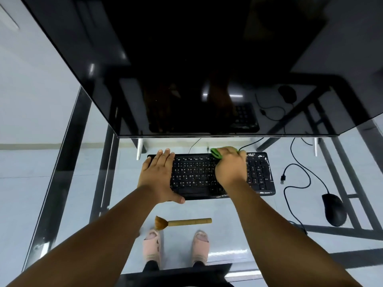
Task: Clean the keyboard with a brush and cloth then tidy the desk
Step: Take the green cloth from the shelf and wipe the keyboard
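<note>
The brush [182, 222] lies alone on the glass tabletop [238, 214], close to the person and near the front edge. An arm sliding back could knock it, and its round handle could roll off onto the floor.

Next comes the black keyboard [211, 176]. The left hand [158, 175] lies flat and open on its left end, holding nothing, just pressing down. If that hand lifts, the keyboard could slide on the smooth glass while it is rubbed.

The right hand [231, 167] is closed on a green cloth [216, 153] and pushes it onto the keys near the top middle. Pushing too hard could pop a key loose.

To the right sit the mouse [334, 209] and its loose cable [296, 183]. A wide wipe could catch the cable and drag the mouse.

Farthest away stands the dark monitor [186, 69], just above the hands. A quick push forward could bump it.
</note>
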